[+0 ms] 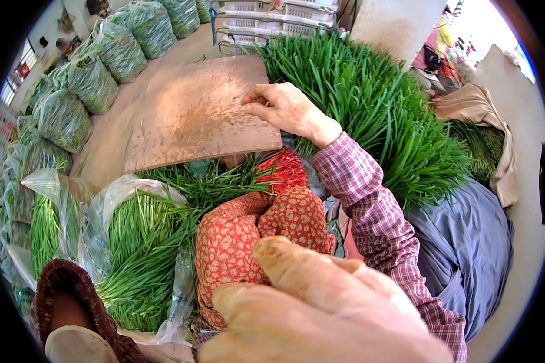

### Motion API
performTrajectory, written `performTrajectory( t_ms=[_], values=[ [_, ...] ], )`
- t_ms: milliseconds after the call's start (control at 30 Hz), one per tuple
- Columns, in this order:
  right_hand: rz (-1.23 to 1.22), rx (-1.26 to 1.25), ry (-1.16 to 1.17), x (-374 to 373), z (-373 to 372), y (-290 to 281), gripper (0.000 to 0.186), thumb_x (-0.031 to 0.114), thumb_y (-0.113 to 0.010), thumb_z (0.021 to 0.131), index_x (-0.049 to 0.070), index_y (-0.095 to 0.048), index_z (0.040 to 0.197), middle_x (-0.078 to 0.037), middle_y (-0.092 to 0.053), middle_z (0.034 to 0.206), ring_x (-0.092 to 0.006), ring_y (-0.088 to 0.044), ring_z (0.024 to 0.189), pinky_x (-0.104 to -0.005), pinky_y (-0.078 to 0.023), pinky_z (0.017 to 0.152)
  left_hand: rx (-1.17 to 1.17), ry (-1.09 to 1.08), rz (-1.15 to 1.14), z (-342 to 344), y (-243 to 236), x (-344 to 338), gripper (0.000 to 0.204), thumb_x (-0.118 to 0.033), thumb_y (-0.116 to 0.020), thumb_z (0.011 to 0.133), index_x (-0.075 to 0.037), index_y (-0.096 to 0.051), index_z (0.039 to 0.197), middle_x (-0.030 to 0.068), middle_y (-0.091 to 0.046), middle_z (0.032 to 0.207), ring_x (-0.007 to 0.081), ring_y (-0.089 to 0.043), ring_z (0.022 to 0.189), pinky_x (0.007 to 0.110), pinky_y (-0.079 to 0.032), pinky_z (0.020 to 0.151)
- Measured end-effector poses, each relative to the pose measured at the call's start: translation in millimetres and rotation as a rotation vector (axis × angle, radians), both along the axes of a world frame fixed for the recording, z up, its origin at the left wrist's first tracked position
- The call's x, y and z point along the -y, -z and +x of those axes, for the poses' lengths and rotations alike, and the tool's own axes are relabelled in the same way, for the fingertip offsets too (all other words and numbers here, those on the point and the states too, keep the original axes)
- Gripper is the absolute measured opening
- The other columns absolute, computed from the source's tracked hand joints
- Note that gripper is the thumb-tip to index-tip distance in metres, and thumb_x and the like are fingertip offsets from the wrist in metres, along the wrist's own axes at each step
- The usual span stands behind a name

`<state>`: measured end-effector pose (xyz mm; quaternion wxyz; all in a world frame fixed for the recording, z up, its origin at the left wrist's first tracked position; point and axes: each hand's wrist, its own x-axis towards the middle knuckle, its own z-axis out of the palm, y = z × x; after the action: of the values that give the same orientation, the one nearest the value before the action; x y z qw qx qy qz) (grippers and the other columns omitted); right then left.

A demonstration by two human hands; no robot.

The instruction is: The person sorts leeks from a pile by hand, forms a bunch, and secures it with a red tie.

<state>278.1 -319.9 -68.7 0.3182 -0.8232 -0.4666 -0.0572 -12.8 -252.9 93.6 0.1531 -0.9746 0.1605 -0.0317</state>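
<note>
My right hand [271, 106], in a plaid sleeve, is raised over the edge of a worn wooden board [188, 115]. Its fingers are pinched; whatever they may hold is too small to make out. My left hand [321, 302] is very close and blurred in the foreground, its grip unclear, in front of red floral cloth [227, 248]. Beyond the cloth lie a bundle of red strips [281, 169] and loose green leafy stalks [206, 184]. Trimmed bundles of long green leaves [136, 254] rest in clear plastic bags at left. Taller greens [369, 103] stand right of the board.
Bagged greens [124, 54] line the left side. Stacked white crates [272, 18] and a pale panel [381, 21] are at the back. A grey-blue cloth [460, 254] and tan covering [496, 169] sit right. A footwear-clad foot [72, 308] is lower left; someone in yellow [443, 30] is at back right.
</note>
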Motion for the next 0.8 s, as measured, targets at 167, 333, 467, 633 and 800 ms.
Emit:
performTrajectory(
  t_ms=[167,333,467,633,800],
  values=[
    [0.075,-0.062,0.044,42.0,-24.5,-10.8,0.026,0.021,-0.06,0.09,-0.001,-0.064,0.103,-0.01,-0.068,0.082,-0.0144,-0.063,0.071,-0.0283,-0.051,0.066,-0.005,0.027,0.015,-24.3,-4.9,-6.6,0.041,-0.042,-0.069,0.072,-0.004,-0.064,0.088,0.008,-0.062,0.079,0.0248,-0.06,0.075,0.036,-0.046,0.064],
    [0.08,-0.111,0.094,56.7,-44.2,-16.5,0.026,0.021,-0.06,0.089,-0.001,-0.065,0.101,-0.01,-0.066,0.08,-0.0166,-0.061,0.069,-0.0298,-0.05,0.065,0.005,0.03,0.01,-43.3,-8.1,-15.1,0.042,-0.042,-0.07,0.071,-0.004,-0.064,0.088,0.0082,-0.062,0.078,0.0252,-0.061,0.074,0.037,-0.046,0.064],
    [0.089,-0.107,0.061,45.2,-55.5,-20.0,0.024,0.018,-0.058,0.091,-0.002,-0.064,0.103,-0.007,-0.066,0.077,-0.0102,-0.058,0.065,-0.027,-0.049,0.062,0.003,0.018,0.01,-51.6,-12.6,-19.3,0.043,-0.042,-0.071,0.071,-0.004,-0.065,0.089,0.0084,-0.063,0.078,0.0256,-0.061,0.073,0.037,-0.046,0.063],
    [0.094,-0.089,0.026,29.0,-63.7,-15.0,0.023,0.017,-0.058,0.091,-0.002,-0.064,0.102,-0.008,-0.065,0.076,-0.01,-0.057,0.064,-0.0263,-0.05,0.063,-0.004,0.014,0.012,-57.6,-12.0,-16.8,0.043,-0.042,-0.072,0.07,-0.004,-0.065,0.089,0.0086,-0.063,0.078,0.026,-0.061,0.073,0.037,-0.046,0.062],
    [0.148,-0.101,0.001,25.6,-86.9,-5.0,0.021,0.015,-0.06,0.089,-0.002,-0.065,0.101,-0.014,-0.067,0.078,-0.017,-0.065,0.069,-0.0289,-0.052,0.064,-0.009,0.053,-0.002,-61.5,-17.0,-10.4,0.044,-0.042,-0.072,0.069,-0.004,-0.066,0.09,0.0088,-0.063,0.078,0.0265,-0.061,0.072,0.037,-0.046,0.061]
  ],
)
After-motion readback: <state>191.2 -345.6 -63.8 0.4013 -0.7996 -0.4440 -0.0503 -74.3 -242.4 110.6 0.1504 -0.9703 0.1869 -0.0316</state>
